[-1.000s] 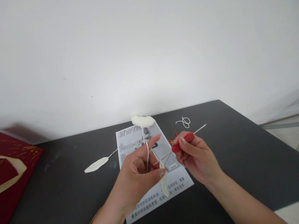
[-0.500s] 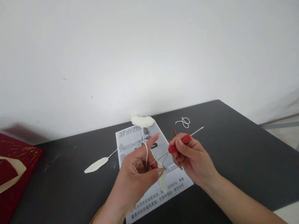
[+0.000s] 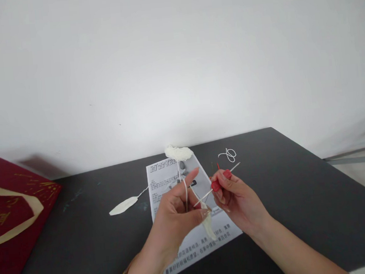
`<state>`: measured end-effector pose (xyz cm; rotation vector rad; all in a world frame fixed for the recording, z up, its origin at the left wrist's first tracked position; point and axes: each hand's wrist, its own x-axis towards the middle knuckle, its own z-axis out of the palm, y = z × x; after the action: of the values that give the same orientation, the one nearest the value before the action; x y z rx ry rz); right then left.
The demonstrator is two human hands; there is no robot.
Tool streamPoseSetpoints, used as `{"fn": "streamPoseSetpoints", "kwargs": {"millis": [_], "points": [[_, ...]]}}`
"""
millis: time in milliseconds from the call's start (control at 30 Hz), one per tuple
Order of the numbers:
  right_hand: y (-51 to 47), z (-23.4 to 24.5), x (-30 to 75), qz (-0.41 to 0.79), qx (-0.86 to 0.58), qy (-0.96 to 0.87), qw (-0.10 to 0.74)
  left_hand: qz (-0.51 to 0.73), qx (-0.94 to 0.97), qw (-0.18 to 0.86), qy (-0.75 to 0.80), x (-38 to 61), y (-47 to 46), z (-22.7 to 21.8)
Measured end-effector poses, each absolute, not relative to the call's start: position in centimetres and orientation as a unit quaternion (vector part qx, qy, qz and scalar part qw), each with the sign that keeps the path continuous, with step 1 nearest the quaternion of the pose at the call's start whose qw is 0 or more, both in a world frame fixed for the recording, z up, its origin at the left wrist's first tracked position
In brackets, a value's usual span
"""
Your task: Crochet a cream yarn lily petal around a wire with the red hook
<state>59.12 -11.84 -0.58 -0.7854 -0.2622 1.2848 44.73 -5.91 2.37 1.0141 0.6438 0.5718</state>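
Observation:
My left hand (image 3: 179, 212) pinches a small cream crocheted piece (image 3: 208, 227) between thumb and fingers, and the piece hangs down below the thumb. A strand of white yarn (image 3: 185, 188) passes over the raised index finger and runs back to a loose white yarn bundle (image 3: 179, 153). My right hand (image 3: 235, 198) is closed around the red handle of a crochet hook (image 3: 216, 186). Its thin metal shaft points left, with the tip at the yarn by my left fingers. The exact stitch at the tip is too small to make out.
Under my hands lies a printed sheet (image 3: 199, 259) on the black table (image 3: 97, 229). A finished-looking cream leaf-shaped piece (image 3: 123, 205) rests to the left, its tail reaching the sheet. Behind my right hand is a small loop of white cord (image 3: 228, 154). A red bag (image 3: 14, 220) stands far left.
The hook has turned in my right hand, and its handle shows less behind the fingers. The whole view has shifted slightly, so things sit a little lower and further right. My left hand keeps its pinch.

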Motion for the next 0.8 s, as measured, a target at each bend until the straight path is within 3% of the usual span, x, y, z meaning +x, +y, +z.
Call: {"fn": "streamPoseSetpoints", "kwargs": {"millis": [467,800], "points": [[-11.7,-1.3,58.5,0.481,-0.426,-0.141,0.754,0.369,0.363,0.795,0.315,46.6,-7.8,-0.5],[-11.1,-2.4,59.0,0.544,-0.396,-0.076,0.736,0.351,0.393,0.792,0.309,46.6,-7.0,-0.3]]}}
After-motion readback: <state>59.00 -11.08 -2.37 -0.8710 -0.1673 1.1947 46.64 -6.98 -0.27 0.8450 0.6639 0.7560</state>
